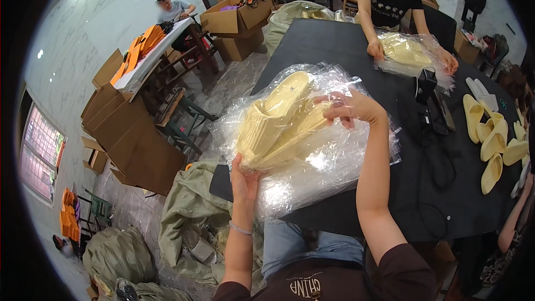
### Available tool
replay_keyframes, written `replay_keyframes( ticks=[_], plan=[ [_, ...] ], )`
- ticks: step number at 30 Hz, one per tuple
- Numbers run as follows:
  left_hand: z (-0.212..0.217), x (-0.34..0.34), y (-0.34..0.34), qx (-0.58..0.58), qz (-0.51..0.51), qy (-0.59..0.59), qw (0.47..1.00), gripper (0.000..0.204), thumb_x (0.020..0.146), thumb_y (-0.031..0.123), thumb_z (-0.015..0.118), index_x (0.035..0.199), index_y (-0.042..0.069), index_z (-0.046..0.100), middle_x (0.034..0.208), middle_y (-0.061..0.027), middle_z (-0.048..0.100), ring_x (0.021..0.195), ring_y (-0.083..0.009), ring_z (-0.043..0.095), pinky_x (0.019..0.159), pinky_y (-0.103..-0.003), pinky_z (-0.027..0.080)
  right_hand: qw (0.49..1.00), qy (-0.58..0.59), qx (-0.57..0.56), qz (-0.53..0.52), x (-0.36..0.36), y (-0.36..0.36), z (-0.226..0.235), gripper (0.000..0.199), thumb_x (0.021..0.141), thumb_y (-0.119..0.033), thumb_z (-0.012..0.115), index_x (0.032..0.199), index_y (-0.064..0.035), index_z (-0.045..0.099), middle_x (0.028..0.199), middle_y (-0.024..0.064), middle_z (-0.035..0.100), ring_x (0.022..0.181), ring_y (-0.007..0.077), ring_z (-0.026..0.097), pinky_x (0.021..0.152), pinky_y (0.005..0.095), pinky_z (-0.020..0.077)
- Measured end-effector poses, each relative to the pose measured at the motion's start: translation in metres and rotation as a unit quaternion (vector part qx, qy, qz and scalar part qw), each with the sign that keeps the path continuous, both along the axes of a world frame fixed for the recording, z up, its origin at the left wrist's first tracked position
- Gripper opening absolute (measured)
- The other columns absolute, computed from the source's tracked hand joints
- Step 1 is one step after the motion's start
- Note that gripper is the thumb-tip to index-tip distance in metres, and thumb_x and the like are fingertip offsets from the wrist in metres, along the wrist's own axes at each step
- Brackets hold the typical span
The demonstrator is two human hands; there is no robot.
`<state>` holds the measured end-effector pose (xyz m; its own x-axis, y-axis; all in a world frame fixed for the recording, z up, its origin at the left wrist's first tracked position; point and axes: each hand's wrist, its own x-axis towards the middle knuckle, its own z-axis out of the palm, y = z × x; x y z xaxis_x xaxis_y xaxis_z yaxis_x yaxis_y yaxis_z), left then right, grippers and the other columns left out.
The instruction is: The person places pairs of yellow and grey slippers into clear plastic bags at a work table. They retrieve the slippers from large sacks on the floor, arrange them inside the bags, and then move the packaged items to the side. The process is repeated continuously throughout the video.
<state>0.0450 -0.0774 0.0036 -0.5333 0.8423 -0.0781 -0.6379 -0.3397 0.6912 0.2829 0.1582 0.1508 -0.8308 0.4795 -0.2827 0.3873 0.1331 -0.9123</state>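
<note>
A pair of pale yellow slippers lies in a clear plastic bag, toes toward my left and heels away to the right. My left hand grips the toe end through the film, thumb on top and fingers beneath. At the heel of the nearer slipper, my right hand is closed with bent fingers; crinkled film partly hides the fingertips. Beneath the slippers, a stack of clear plastic bags rests on the black table, close to its near edge.
Loose yellow slippers sit on the table's right side, near a black device with a cable. Across the table, a co-worker handles bagged slippers. Left are cardboard boxes and green sacks.
</note>
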Motion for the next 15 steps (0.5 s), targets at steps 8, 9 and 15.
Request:
replay_keyframes(
  ticks=[8,9,15],
  plan=[
    [0.003,-0.005,-0.002,0.014,0.013,-0.071,0.997,0.054,0.095,0.042,0.040,0.132,0.003,0.044,0.126,-0.0157,0.056,0.114,-0.0314,0.056,0.092,-0.050,0.050,0.892,0.206,0.395,0.072,-0.020,-0.010,-0.008,0.072,0.071,-0.025,0.073,0.136,-0.0161,0.046,0.140,0.0080,0.043,0.127,0.0259,0.042,0.107,0.0360,0.0320],
    [0.006,-0.003,-0.004,0.011,0.017,-0.079,0.997,0.054,0.094,0.041,0.040,0.132,0.003,0.044,0.126,-0.0155,0.056,0.114,-0.0312,0.056,0.092,-0.050,0.050,0.869,0.178,0.455,0.078,-0.021,-0.013,-0.006,0.076,0.071,-0.027,0.072,0.140,-0.0189,0.041,0.144,0.0076,0.039,0.130,0.0269,0.038,0.110,0.0377,0.0272],
    [0.005,-0.002,-0.004,0.017,0.002,-0.043,0.999,0.049,0.093,0.038,0.047,0.129,0.004,0.047,0.124,-0.0121,0.058,0.110,-0.0261,0.059,0.090,-0.042,0.051,0.791,-0.054,0.600,0.111,-0.045,-0.029,-0.010,0.096,0.066,-0.030,0.078,0.147,-0.0269,0.025,0.150,0.0165,0.025,0.140,0.0328,0.022,0.115,0.0477,0.0146]
  ],
)
